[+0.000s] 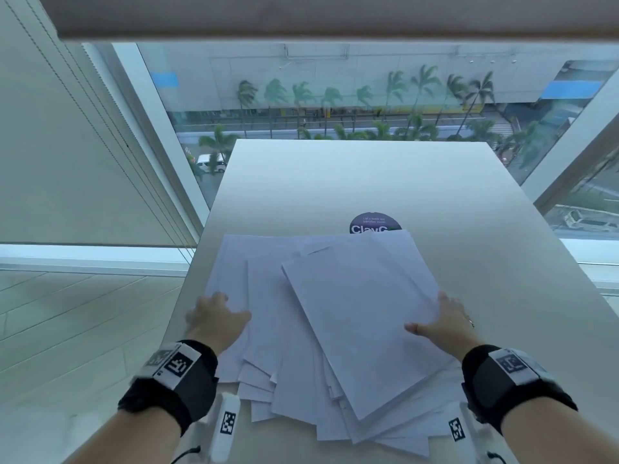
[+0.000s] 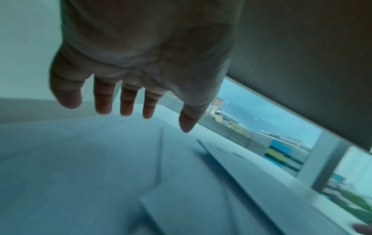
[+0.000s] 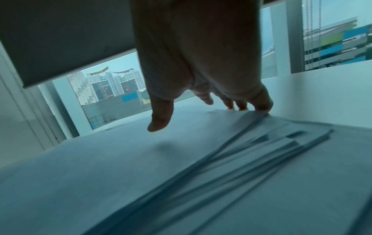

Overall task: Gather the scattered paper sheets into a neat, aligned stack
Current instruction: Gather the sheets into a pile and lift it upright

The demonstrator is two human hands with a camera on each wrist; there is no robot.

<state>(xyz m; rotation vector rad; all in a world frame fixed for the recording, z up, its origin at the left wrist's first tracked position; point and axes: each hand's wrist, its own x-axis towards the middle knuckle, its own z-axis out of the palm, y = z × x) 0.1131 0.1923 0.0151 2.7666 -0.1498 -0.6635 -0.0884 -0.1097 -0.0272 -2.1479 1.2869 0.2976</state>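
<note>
Here the fanned paper sheets point(image 1: 321, 329) lie between both hands, left hand point(image 1: 217, 318) and right hand point(image 1: 442, 324) flat-fingered on their edges.

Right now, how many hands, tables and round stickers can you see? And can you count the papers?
hands: 2, left, right
table: 1
round sticker: 1
papers: one messy overlapping pile, too many to count exactly
Total: 4, plus the pile

High-rise office pantry; white table point(image 1: 335, 182), "keep our pantries clean" sticker point(image 1: 374, 223), roller blinds point(image 1: 301, 15), street-view windows point(image 1: 335, 95)
</note>
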